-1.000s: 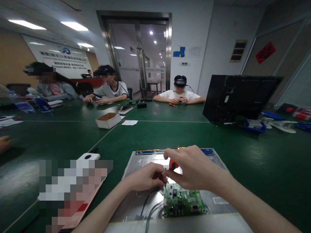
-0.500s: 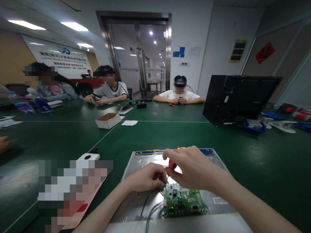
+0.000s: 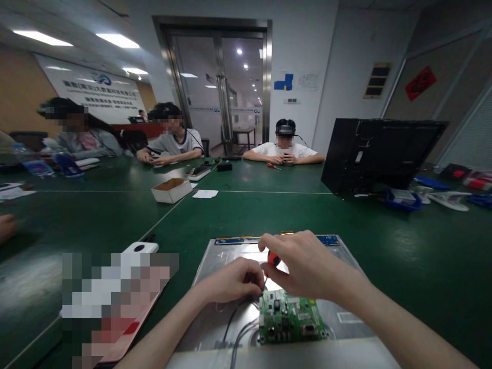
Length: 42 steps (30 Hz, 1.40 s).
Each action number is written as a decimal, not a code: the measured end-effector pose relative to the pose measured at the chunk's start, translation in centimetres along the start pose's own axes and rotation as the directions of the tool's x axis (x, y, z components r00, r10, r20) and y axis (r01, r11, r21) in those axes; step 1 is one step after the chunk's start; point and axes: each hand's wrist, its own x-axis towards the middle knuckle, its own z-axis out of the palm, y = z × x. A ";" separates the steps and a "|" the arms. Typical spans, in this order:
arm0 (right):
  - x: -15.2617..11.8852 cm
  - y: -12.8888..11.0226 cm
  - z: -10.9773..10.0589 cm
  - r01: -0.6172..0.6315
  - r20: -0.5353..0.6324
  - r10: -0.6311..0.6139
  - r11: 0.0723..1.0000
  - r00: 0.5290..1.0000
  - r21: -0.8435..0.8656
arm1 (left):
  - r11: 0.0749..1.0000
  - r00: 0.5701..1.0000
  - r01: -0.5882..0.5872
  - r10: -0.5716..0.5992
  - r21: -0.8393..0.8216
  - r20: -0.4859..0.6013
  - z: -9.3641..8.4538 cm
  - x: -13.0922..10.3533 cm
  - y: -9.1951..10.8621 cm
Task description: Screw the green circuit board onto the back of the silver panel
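A screwdriver (image 3: 273, 258) with an orange and black handle is in my right hand (image 3: 305, 264), its handle between thumb and curled fingers. The thin shaft points down at the upper left corner of a green circuit board (image 3: 290, 319). Beside that corner, my left hand (image 3: 236, 279) has its fingertips pinched close to the shaft's tip; whatever they hold is hidden. The board lies on the silver back of a flat display panel (image 3: 207, 269), which has a blue circuit strip (image 3: 238, 240) along its far edge. Dark and grey cables (image 3: 243, 330) run left of the board.
At the left lie a white device (image 3: 140, 248) and a pinkish flat item (image 3: 125, 341), partly pixelated. Further off are a small open box (image 3: 171, 193), white paper (image 3: 205, 194), and a large black monitor (image 3: 380, 154). Several people sit around the green table (image 3: 269, 207).
Hardly anything differs. Both hands and the screwdriver stay at the board's corner, with only a slight shift of the view.
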 end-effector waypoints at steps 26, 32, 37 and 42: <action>0.0 -0.1 0.3 -0.034 -0.022 0.033 0.998 0.999 -0.051 | 1.000 1.000 -0.015 0.015 0.007 0.004 -0.1 0.1 -0.3; -0.1 0.0 -0.1 -0.005 0.002 0.005 1.000 1.000 0.014 | 0.999 0.999 -0.050 0.051 0.010 -0.019 0.0 0.1 -0.5; -0.2 0.1 -0.2 0.000 -0.002 0.000 0.998 1.000 0.056 | 0.999 0.999 -0.035 0.035 0.014 -0.002 0.0 0.2 -0.4; -0.1 0.0 -0.1 -0.021 0.006 0.020 0.999 1.000 0.043 | 1.000 1.000 -0.008 0.007 0.021 0.013 -0.1 0.2 -0.2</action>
